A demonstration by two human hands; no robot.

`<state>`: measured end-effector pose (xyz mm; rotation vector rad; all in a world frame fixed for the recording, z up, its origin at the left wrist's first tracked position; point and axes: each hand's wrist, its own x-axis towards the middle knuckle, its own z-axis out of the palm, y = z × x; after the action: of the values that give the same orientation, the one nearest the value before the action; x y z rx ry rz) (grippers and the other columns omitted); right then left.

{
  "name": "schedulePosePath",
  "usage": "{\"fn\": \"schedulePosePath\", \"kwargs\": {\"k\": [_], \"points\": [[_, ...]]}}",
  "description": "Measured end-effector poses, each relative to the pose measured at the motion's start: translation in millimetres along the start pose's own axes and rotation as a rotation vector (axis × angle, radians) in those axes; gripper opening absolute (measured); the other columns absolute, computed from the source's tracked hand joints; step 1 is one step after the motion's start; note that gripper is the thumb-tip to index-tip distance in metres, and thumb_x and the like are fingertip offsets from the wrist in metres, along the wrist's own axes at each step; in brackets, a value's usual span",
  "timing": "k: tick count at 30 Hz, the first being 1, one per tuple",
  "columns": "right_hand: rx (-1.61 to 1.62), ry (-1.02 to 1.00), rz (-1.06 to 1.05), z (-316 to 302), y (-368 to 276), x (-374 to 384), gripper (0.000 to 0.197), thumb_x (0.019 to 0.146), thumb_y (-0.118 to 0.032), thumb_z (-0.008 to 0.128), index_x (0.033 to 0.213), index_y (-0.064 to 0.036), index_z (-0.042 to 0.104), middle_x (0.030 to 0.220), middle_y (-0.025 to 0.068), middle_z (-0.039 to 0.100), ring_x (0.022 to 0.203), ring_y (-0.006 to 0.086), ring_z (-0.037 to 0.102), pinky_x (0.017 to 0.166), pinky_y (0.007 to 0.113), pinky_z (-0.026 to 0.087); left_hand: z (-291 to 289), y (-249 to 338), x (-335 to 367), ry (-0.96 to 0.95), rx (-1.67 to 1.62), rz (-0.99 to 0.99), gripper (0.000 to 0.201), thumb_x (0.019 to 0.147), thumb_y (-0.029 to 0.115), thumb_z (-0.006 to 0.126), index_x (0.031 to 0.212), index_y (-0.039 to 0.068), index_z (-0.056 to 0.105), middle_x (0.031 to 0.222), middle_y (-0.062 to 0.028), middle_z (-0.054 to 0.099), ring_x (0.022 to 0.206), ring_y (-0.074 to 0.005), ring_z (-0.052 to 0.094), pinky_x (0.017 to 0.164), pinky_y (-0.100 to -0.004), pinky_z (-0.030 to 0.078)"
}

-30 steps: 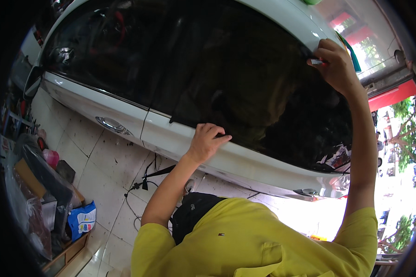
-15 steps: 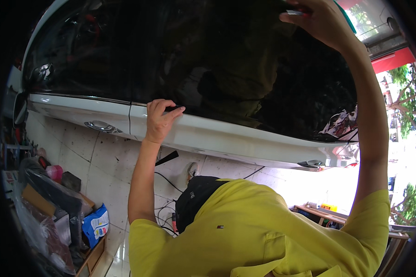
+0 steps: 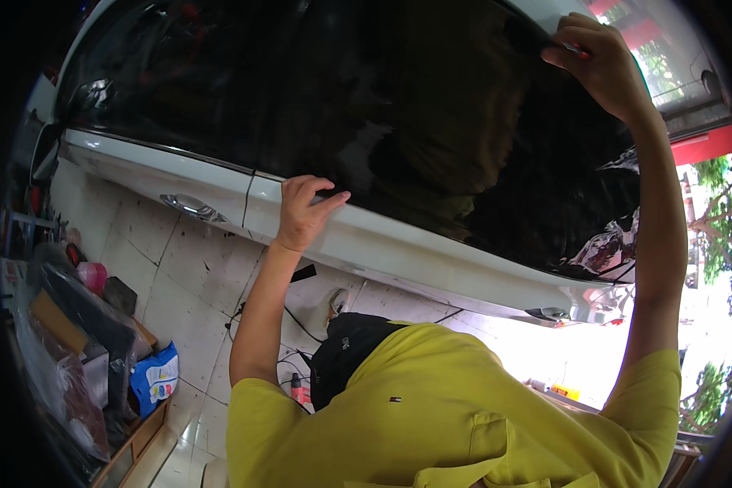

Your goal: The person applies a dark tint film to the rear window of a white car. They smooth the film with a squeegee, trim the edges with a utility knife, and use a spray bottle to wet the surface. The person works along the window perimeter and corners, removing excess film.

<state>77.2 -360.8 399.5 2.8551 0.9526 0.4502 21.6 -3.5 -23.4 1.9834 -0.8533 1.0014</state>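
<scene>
A white car [image 3: 431, 248] stands before me, its side windows covered by a glossy dark sheet [image 3: 431, 122] that looks like film. My left hand [image 3: 302, 215] rests at the lower window edge, thumb and fingers closed around a small dark thing that I cannot make out. Up at the right, by the far upper edge of the glass, my right hand [image 3: 598, 65] is closed on a small tool with a bit of red showing. Most of that tool is hidden in the fist. Wrinkled, shiny film [image 3: 606, 248] bunches at the lower right corner of the window.
Chrome door handles [image 3: 191, 206] stick out below the glass, and a side mirror [image 3: 46, 153] at the far left. On the tiled floor lie a blue bag [image 3: 154, 378], plastic-wrapped goods [image 3: 81, 325], cables and a red-and-black tool [image 3: 298, 389]. Bright daylight and trees show at right.
My right hand has moved right and down along the window's far edge. My left hand stays at the lower edge, while the whole view has shifted and tilted a little.
</scene>
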Motion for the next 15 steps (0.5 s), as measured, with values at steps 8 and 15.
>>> {"fn": "schedulePosePath", "kwargs": {"k": [8,15], "points": [[0.002,-0.012,-0.016,-2.4,-7.3,3.7,0.021,0.095,-0.011,0.082,0.095,0.0014,0.066,0.085,0.0068,0.054,0.073,0.0215,0.051,0.068,0.038,0.042,-0.9,-1.0,-1.5,-0.008,-0.011,-0.01,0.041,0.071,0.012,0.093,0.108,0.027,0.085,0.11,0.0024,0.067,0.106,-0.0234,0.063,0.092,-0.04,0.046],[-0.307,0.319,0.038,6.0,-40.0,-23.5,0.018,0.093,0.001,0.077,0.108,-0.0025,0.069,0.098,0.0099,0.067,0.086,0.0267,0.07,0.073,0.038,0.055,-8.3,7.2,7.8,-0.066,-0.01,-0.008,0.04,0.072,0.009,0.093,0.109,0.024,0.084,0.112,0.0006,0.068,0.105,-0.0246,0.064,0.094,-0.0412,0.045]]}}
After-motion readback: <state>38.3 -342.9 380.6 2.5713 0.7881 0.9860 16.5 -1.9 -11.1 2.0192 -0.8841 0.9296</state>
